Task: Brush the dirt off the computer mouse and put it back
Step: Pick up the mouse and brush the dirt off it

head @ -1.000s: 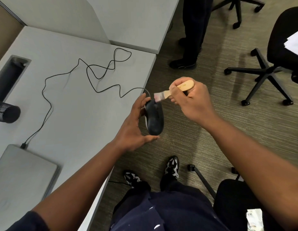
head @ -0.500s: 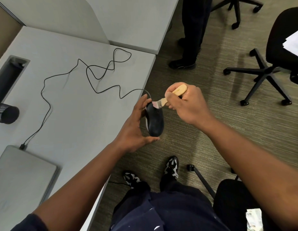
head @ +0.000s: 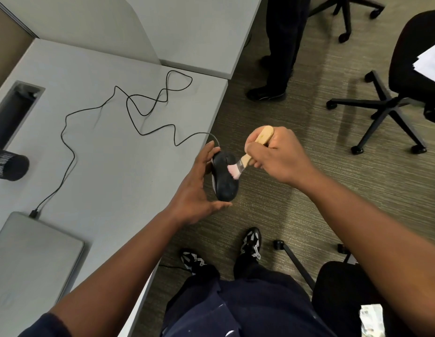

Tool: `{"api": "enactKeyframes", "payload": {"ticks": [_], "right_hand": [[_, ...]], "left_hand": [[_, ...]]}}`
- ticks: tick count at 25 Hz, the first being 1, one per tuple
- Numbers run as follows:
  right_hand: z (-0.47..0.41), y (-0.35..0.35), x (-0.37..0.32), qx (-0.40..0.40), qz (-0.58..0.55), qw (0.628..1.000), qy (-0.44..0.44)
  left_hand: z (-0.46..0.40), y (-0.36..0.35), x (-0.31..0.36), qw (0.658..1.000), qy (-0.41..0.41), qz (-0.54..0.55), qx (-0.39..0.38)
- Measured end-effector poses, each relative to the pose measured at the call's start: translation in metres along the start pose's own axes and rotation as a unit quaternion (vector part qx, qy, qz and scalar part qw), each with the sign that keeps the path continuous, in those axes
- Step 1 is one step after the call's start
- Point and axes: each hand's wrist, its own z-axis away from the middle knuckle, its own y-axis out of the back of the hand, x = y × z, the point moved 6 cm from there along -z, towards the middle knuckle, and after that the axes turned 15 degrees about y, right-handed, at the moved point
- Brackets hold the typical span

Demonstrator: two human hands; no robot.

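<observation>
Grey-brown carpet [head: 296, 166] fills the right half of the frame, with a pale grey table [head: 109, 152] across the left. At frame centre, just past the table's edge and over the carpet, the left hand [head: 195, 188] holds the black computer mouse [head: 223, 181]: its grip is a wide span, fingertips at the mouse's upper end and thumb under its lower end. The right hand [head: 277, 155] clenches the wooden handle of a small brush [head: 250, 154], whose pink bristles touch the mouse's upper right side. The mouse's black cable [head: 129, 110] loops across the table to a closed grey laptop [head: 29, 261] at lower left. A black mesh cylinder [head: 9, 166] lies at the left edge. Black office chairs [head: 391, 103] stand at upper right, and another person's dark trouser legs [head: 282, 45] show at top centre.
</observation>
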Motion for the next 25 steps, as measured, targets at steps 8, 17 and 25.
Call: {"api": "enactKeyframes", "payload": {"ticks": [8, 17, 25], "right_hand": [[0.007, -0.005, 0.018, -0.012, 0.119, 0.993, 0.014], [0.024, -0.036, 0.04, 0.019, -0.21, 0.958, -0.193], [0.027, -0.03, 0.029, 0.047, -0.187, 0.968, -0.161]], "left_hand": [[-0.003, 0.005, 0.004, 0.999, 0.023, 0.017, 0.02], [-0.002, 0.003, 0.015, 1.0, 0.012, -0.001, 0.019], [-0.003, 0.003, 0.009, 0.999, 0.018, -0.028, 0.037]]}}
